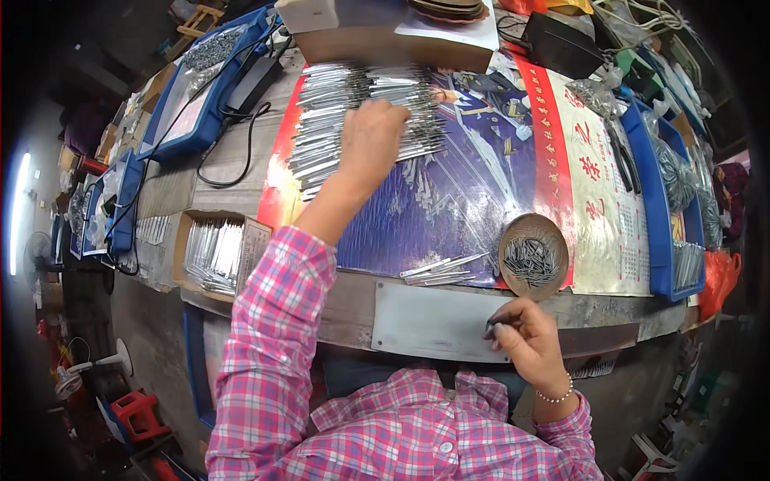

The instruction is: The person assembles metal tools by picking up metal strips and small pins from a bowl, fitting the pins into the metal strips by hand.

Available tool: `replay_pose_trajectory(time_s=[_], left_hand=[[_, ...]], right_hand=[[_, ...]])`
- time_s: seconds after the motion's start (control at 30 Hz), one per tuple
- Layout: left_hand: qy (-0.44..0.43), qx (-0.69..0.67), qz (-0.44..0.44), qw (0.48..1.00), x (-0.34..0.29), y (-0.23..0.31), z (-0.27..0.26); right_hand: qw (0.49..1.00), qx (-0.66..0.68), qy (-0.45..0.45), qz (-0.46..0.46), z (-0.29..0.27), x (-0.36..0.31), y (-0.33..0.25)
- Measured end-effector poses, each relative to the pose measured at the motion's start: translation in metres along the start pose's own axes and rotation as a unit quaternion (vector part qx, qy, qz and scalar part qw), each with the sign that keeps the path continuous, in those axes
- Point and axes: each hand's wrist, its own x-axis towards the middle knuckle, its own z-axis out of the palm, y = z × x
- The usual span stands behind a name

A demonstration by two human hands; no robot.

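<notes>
My left hand (373, 138) reaches over a wide layer of slim silvery metal strips (322, 120) laid in rows on the poster-covered table. Its fingers curl down among the strips, and whatever they grip is hidden. Close to the front edge, my right hand (529, 341) is closed in a pinch beside a flat grey metal plate (433, 321). Something small and dark shows at its fingertips, too small to name. A round brown bowl (559, 250) with many small metal pins (531, 261) stands just beyond that hand. Several loose strips (446, 270) lie left of the bowl.
An open cardboard box (181, 252) of metal strips stands at the left. Blue trays (210, 100) with small parts line the far left, and another blue tray (662, 268) the right. A large carton (361, 46) blocks the back. Black cables (210, 172) trail at left; pliers (623, 160) lie right.
</notes>
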Motion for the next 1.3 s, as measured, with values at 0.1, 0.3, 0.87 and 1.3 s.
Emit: replay_pose_trajectory(time_s=[0.1, 0.3, 0.87, 1.3], left_hand=[[-0.007, 0.056, 0.035, 0.998, -0.001, 0.003, 0.002], [-0.142, -0.140, -0.064, 0.978, -0.049, 0.069, -0.040], [-0.300, -0.091, 0.015, 0.950, -0.068, 0.090, -0.038], [-0.274, -0.097, 0.091, 0.952, -0.051, 0.117, 0.018]], right_hand=[[1.000, -0.006, 0.010, 0.027, -0.011, -0.012, 0.006], [0.997, 0.018, 0.062, 0.032, -0.022, -0.015, 0.018], [0.992, -0.097, 0.080, -0.031, -0.010, -0.026, 0.021], [0.977, -0.185, 0.095, -0.051, -0.023, -0.013, 0.004]])
